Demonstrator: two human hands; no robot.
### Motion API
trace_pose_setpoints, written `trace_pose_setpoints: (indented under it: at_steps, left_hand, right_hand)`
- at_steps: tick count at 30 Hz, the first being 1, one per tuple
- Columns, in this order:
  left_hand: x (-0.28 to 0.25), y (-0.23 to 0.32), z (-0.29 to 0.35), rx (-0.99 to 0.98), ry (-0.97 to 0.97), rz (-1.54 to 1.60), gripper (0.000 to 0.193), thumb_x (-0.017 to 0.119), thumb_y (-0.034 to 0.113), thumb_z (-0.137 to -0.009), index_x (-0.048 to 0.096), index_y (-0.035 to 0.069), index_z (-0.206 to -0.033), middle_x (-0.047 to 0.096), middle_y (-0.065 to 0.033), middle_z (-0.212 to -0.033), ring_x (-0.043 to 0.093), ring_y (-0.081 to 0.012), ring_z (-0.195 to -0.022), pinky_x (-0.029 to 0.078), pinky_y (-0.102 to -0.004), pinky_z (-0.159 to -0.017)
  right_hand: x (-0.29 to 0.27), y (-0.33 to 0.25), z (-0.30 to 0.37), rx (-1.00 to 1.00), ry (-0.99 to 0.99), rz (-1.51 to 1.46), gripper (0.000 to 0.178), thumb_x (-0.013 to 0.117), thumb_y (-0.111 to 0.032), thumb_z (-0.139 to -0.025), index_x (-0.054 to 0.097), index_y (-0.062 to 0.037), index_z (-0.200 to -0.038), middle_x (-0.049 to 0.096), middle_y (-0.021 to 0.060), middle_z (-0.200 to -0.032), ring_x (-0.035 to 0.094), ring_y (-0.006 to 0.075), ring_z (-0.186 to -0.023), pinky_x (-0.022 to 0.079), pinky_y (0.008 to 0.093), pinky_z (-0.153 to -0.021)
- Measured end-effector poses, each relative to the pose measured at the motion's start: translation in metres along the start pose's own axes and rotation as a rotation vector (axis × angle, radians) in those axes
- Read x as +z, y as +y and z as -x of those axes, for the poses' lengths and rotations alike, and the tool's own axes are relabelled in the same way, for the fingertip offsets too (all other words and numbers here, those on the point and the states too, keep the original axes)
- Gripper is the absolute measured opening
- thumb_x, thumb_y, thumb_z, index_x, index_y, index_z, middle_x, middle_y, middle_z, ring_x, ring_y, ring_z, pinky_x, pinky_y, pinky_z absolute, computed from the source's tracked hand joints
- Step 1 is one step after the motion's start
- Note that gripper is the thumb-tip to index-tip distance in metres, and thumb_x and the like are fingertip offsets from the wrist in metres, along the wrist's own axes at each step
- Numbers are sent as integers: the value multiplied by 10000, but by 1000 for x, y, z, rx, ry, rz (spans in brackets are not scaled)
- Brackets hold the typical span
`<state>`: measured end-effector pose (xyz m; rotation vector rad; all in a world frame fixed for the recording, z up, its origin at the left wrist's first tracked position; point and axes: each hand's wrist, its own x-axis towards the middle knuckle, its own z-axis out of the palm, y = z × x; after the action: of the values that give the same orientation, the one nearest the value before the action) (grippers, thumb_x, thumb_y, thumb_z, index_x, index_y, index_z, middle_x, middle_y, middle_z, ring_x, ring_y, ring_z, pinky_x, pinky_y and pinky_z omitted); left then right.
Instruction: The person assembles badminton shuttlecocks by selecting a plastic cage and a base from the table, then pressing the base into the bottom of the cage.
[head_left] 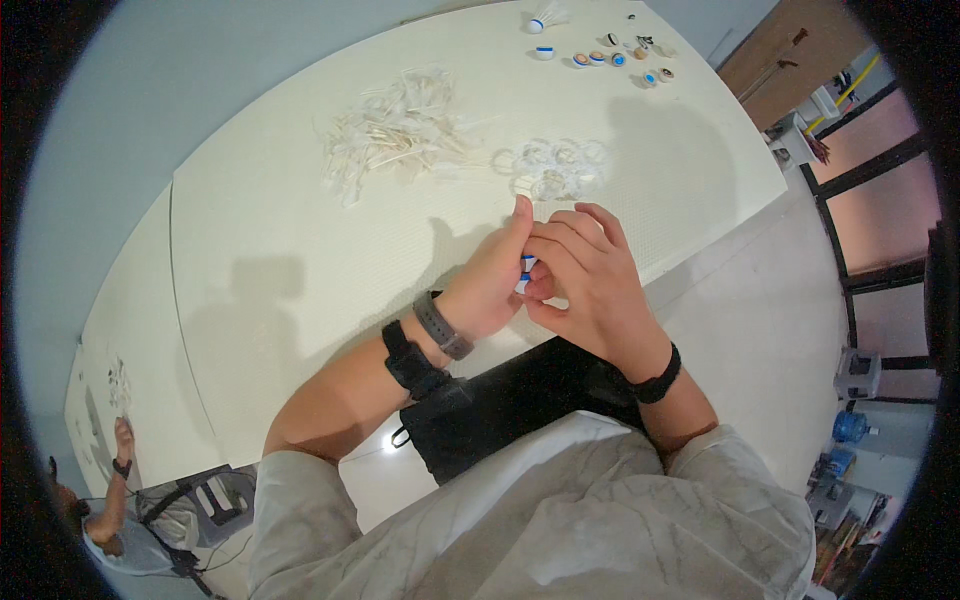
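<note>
I watch from far off, and the small white and blue cap point(527, 268) sits between the two hands, above the desk point(270, 180), close to its near edge. It may be one cap or two; the hands hide too much for me to tell. The right hand point(605, 280) has its fingers bent in, and they look to be pinching the cap. The left hand point(485, 280) lies against its other side with the thumb sticking up. I cannot tell how its other fingers sit, because they are hidden.

To do this well, I would let the left palm hold firm while the right fingertips do the small work. I would press gently, since the cap looks round and could slip. Staying over the desk is smart, so a drop does not roll off the near edge.

I would keep both wrists clear of the rings point(550, 180) just past the hands, and of the feather pile point(390, 135) toward the far edge. Both look light and easy to knock about.
</note>
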<state>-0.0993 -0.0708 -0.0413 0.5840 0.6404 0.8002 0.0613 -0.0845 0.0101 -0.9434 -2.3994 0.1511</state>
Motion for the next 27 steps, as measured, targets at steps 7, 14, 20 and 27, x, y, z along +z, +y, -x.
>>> trace_pose_setpoints:
  at_steps: [7, 14, 20, 27]
  left_hand:
    - [4, 2, 0, 4, 58, 93, 567, 338, 680, -1048, 590, 205, -870, 463, 71, -655, 395, -71, -536, 290, -225, -489]
    - [-5, 5, -2, 96, 48, -8, 630, 337, 650, -1060, 469, 153, -695, 365, 34, -554, 330, -89, -465, 244, -241, -434]
    - [-6, 4, -2, 203, -69, -293, 659, 266, 541, -1111, 429, 105, -646, 388, 4, -554, 328, -106, -458, 258, -258, -431]
    - [-12, 2, 4, 139, -71, -223, 785, 162, 565, -1108, 455, 97, -550, 426, -1, -529, 364, -101, -486, 277, -251, -476]
  right_hand:
    - [-1, 4, -1, -52, -50, 30, 436, 780, -226, -717, 647, -91, -1110, 645, 54, -1187, 574, 261, -1193, 348, 517, -1149]
    - [-55, 63, -34, 31, 168, -228, 481, 899, -187, -726, 690, -101, -1150, 699, 80, -1193, 666, 265, -1094, 520, 365, -947]
    - [-50, 258, -125, 378, 199, 192, 354, 835, -109, -793, 723, -146, -1127, 747, 71, -1114, 685, 279, -1023, 552, 404, -887]
    - [12, 304, -130, 223, 159, 247, 287, 808, -125, -792, 762, -172, -1071, 744, 78, -1093, 653, 312, -1058, 538, 437, -912]
